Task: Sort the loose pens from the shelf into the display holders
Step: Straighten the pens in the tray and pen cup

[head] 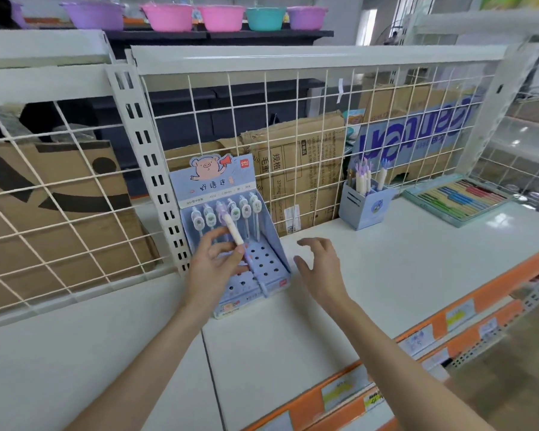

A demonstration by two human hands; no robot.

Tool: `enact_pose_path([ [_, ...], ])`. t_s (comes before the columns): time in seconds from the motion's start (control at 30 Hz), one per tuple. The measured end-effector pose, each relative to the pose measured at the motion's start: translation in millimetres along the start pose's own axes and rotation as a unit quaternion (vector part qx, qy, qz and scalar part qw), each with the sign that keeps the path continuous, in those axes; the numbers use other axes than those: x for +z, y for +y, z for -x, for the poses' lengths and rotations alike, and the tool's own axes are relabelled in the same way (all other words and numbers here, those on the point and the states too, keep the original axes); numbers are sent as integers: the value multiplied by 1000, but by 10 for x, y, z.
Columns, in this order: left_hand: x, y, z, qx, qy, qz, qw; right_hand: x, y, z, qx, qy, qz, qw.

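1. Head view: a white and lilac pen [234, 233] is pinched between the thumb and fingers of the left hand [213, 265], just left of the frame's centre, and is held tilted over the perforated tray of a blue display holder [263, 259].
2. The holder is seen standing on the white shelf [386, 259] against a wire grid panel [293, 119]; a cartoon pig is printed on its header card, and a row of capped pens [231, 213] is stood upright in its back holes, while the front holes are left unfilled.
3. The right hand [319, 264] is held just right of the holder, above the shelf, with fingers spread and loosely bent; nothing is gripped by it.
4. Further right, in the middle right of the frame, a small blue pen cup [363, 209] holding several pens is placed by the grid.
5. Beyond it, a flat tray of coloured pens [461, 197] is laid on the shelf.
6. Cardboard boxes [308, 163] are stacked behind the grid.
7. Plastic basins [196, 17] are lined up across the top of the frame.
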State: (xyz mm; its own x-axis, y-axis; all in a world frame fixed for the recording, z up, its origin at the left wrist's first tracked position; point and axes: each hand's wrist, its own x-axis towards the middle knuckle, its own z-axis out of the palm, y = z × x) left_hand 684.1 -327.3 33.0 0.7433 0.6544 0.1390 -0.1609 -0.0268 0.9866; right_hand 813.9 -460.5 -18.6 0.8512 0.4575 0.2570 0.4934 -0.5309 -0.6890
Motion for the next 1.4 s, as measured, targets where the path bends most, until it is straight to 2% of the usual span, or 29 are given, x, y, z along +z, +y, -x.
enact_pose_path([
  [0.1, 245, -24, -32, 1, -41, 11, 999, -221, 168, 104, 26, 13, 6, 1000],
  [0.23, 667, -59, -81, 28, -102, 23, 994, -554, 398, 101, 13, 22, 61, 998],
  [0.43, 1301, -40, -354, 81, -136, -18, 987, -938, 899, -258, -11, 12, 160, 987],
  [0.63, 1986, -75, -778, 130, -55, -96, 985, -1130, 1502, -700, -43, -25, 167, 985],
  [0.97, 2697, -162, -1358, 217, 101, -98, 966, -1119, 1934, -1188, -189, -90, 90, 974],
  [1.17, 2858, -289, -1478, 239, 120, -202, 942, -935, 2142, -1255, -208, -118, 78, 968],
  [1.4, 2952, -396, -1520, 259, 84, -306, 912, -917, 2148, -1226, -193, -139, 74, 968],
])
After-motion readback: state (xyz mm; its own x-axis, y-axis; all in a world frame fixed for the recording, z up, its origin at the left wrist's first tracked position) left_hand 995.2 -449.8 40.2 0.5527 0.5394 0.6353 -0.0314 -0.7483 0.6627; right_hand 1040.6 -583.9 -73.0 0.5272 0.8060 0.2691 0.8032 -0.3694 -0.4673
